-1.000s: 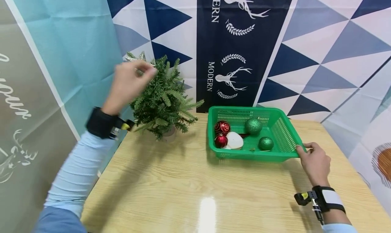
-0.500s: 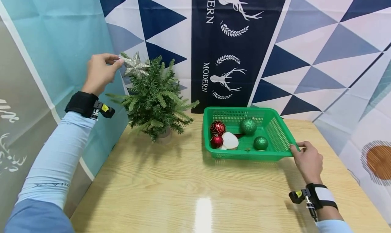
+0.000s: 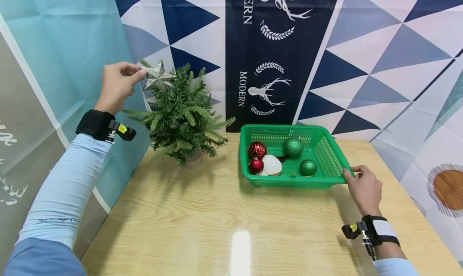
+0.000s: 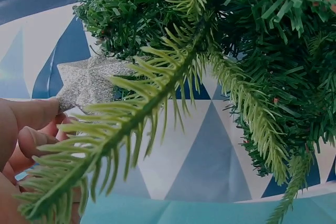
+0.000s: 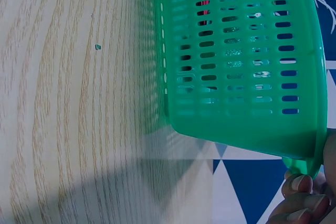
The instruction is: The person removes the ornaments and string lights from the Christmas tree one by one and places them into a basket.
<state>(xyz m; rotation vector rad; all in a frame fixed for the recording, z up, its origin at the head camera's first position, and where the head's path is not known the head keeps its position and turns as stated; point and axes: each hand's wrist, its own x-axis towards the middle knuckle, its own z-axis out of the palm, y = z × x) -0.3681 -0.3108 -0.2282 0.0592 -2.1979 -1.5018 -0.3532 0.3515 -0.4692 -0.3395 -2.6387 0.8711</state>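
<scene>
My left hand (image 3: pixel 118 83) pinches one point of a silvery glitter star (image 3: pixel 159 76) at the top of a small artificial Christmas tree (image 3: pixel 184 119). In the left wrist view the star (image 4: pixel 86 83) shows behind a light green sprig (image 4: pixel 131 116) that crosses in front of the fingers. The tree stands in a round pot (image 3: pixel 194 159), partly hidden by its lower branches. My right hand (image 3: pixel 365 189) grips the near right corner of a green plastic basket (image 3: pixel 289 182), thumb on the rim. In the right wrist view its fingers (image 5: pixel 302 183) curl under the basket's corner.
Inside the basket lie a red swirl-patterned ball (image 3: pixel 257 149), a smaller red ball (image 3: pixel 256 165), two green glitter balls (image 3: pixel 293 147) and a white rounded piece (image 3: pixel 272 164). Patterned cloth (image 3: pixel 195 23) hangs behind and left of the wooden table (image 3: pixel 202 227). A tiny green scrap (image 5: pixel 98 47) lies on the tabletop.
My left hand moved left from in front of the treetop to the star's left point and now pinches it. My right hand stays on the basket corner; the head view shifted slightly.
</scene>
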